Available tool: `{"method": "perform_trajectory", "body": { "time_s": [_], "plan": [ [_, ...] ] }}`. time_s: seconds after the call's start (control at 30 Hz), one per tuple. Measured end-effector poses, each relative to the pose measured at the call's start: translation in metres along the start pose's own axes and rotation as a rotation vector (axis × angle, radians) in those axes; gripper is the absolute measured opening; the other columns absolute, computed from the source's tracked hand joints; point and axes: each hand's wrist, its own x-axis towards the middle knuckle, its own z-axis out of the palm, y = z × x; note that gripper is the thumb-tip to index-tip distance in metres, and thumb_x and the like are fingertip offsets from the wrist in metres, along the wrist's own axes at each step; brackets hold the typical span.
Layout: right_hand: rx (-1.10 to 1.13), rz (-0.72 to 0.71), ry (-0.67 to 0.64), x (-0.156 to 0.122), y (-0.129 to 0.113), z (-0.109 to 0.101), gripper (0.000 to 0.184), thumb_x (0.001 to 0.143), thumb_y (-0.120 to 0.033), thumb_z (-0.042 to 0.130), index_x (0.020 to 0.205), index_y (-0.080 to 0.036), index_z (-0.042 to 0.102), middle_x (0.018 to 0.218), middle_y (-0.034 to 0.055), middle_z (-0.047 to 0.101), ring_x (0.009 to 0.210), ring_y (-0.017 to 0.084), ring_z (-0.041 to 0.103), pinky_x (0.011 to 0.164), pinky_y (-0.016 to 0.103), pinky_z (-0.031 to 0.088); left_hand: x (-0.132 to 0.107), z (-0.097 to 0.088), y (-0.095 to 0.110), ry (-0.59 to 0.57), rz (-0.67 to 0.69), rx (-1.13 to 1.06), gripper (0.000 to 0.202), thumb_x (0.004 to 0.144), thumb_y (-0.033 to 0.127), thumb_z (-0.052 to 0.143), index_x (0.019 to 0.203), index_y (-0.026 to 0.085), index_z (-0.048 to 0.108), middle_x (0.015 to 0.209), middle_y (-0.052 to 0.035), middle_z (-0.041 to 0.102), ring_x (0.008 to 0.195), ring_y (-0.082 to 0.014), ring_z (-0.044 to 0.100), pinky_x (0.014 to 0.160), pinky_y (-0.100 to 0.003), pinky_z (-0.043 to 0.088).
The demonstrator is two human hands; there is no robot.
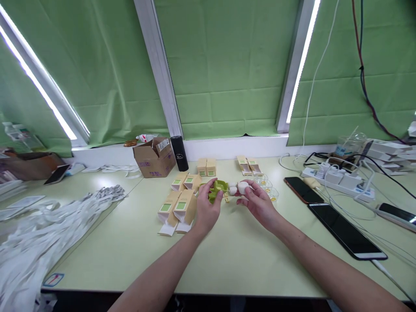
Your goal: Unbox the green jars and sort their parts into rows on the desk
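Note:
My left hand [208,206] is closed on a small olive-green plastic piece [220,186] with a rounded hollow in it. My right hand [258,201] pinches a white rounded piece [242,187] between thumb and fingers. A smaller white piece [232,190] sits between the two hands, close to the green one; whether they touch I cannot tell. A little yellowish part shows just below it. Clear rounded plastic pieces [272,193] with yellow bits lie behind my right hand. Left of my left hand stand several tan cartons [185,206] with green windows, some with their flaps out.
More tan cartons [206,167] stand farther back, and others [248,165] lie behind my right hand. A cardboard box [154,158] and a black cylinder [180,154] stand by the wall. White straps [65,229] cover the left. Phones [346,229], cables and a power strip [338,184] occupy the right.

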Motion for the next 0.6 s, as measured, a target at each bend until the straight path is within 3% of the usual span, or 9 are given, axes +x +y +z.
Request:
{"method": "perform_trajectory", "body": {
  "time_s": [0.27,0.43,0.6],
  "plan": [
    [-0.267,-0.099,0.034,0.001,-0.002,-0.003,0.047,0.074,-0.046,0.09,0.113,-0.027,0.07,0.109,0.0049,0.071,0.098,0.022,0.067,0.086,0.036,0.057,0.0,0.002,-0.001,0.026,-0.002,0.0,0.041,0.095,0.034,0.065,0.133,0.022,0.065,0.12,-0.0101,0.069,0.106,-0.0225,0.064,0.093,-0.039,0.055],
    [-0.344,-0.2,0.081,0.003,0.004,-0.007,0.052,0.074,-0.043,0.088,0.119,-0.027,0.066,0.112,0.0069,0.069,0.1,0.024,0.067,0.08,0.036,0.058,0.0,0.0,0.002,0.02,-0.008,0.007,0.04,0.094,0.034,0.066,0.133,0.023,0.065,0.12,-0.0093,0.069,0.107,-0.0229,0.064,0.095,-0.04,0.055],
    [-0.528,-0.3,0.127,0.003,0.011,-0.012,0.051,0.08,-0.034,0.081,0.126,-0.028,0.06,0.107,0.0051,0.064,0.086,0.02,0.06,0.074,0.035,0.056,0.0,0.0,0.003,0.021,0.002,0.009,0.04,0.095,0.035,0.066,0.133,0.023,0.065,0.12,-0.0097,0.069,0.107,-0.0234,0.065,0.095,-0.041,0.055]
  ]
}}
